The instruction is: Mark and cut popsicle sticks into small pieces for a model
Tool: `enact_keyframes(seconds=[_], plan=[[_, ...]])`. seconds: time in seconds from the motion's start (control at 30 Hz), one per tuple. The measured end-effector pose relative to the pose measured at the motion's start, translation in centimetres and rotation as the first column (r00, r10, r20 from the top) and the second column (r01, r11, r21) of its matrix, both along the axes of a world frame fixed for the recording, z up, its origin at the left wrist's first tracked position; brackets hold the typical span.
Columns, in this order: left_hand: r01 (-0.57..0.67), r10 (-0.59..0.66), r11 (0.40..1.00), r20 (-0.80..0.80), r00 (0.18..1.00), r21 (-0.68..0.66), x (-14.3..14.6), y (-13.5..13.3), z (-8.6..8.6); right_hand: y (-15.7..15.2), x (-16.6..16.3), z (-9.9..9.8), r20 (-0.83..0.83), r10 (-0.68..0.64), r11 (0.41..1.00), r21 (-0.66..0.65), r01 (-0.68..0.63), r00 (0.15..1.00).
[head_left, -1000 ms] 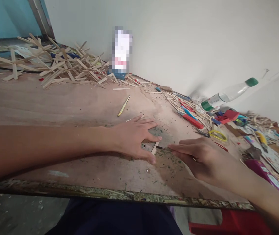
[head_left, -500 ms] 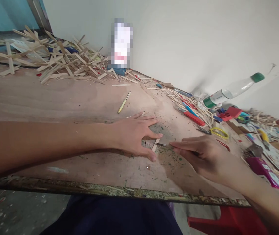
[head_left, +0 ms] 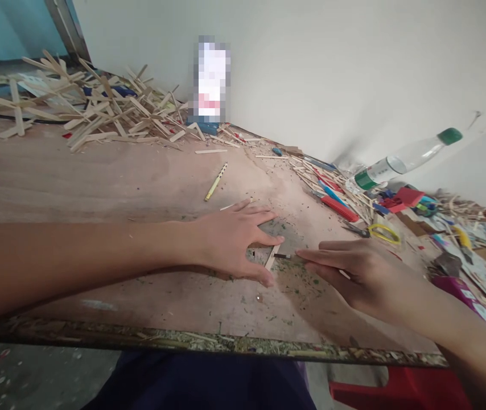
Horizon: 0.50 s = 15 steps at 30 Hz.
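Note:
My left hand (head_left: 234,242) lies flat on the wooden table, fingers spread. Its thumb and index fingertip press near the two ends of a short wooden craft stick (head_left: 272,257). From the right, my right hand (head_left: 349,265) pinches a small tool with a narrow flat metal blade (head_left: 283,256); the blade's tip meets the stick between those two fingertips. The tool's handle is mostly hidden inside the closed fingers. Green and dark crumbs are scattered around the stick. Beyond my left hand lies a yellow patterned pen-like stick (head_left: 216,182).
A heap of craft sticks (head_left: 115,108) is at the back left, beside a blurred upright screen (head_left: 212,80). To the right are a red-handled cutter (head_left: 339,208), yellow-handled scissors (head_left: 383,233), a tilted plastic bottle (head_left: 390,165) and a purple device (head_left: 467,302). The table's front edge (head_left: 226,341) is rough.
The view has shifted slightly, so the table and hands appear a little lower. The blade remains against the stick, and my left hand stays spread over it.

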<state>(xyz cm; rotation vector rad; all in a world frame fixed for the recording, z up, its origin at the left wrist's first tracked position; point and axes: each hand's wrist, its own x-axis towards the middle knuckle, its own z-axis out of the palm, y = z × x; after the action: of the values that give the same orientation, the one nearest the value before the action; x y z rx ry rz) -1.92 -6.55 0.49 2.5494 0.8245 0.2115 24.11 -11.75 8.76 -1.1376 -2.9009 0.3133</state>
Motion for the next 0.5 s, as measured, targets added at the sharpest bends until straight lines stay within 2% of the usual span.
enact_keyframes(seconds=[0.27, 0.43, 0.5], plan=[[0.01, -0.01, 1.0, 0.024, 1.0, -0.01, 0.1, 0.2, -0.3, -1.3, -0.3, -0.6, 0.032, -0.008, 0.998, 0.07, 0.006, 0.999], [0.002, -0.002, 1.0, 0.006, 1.0, -0.001, 0.2, 0.2, -0.1, -2.1, 0.2, -2.1, -0.161, -0.084, 0.996, 0.01, 0.086, 0.983], [0.0, 0.0, 1.0, 0.001, 1.0, 0.001, 0.2, 0.1, 0.0, -2.1, 0.3, -2.6, -0.19, -0.104, 0.994, 0.008, 0.108, 0.976]])
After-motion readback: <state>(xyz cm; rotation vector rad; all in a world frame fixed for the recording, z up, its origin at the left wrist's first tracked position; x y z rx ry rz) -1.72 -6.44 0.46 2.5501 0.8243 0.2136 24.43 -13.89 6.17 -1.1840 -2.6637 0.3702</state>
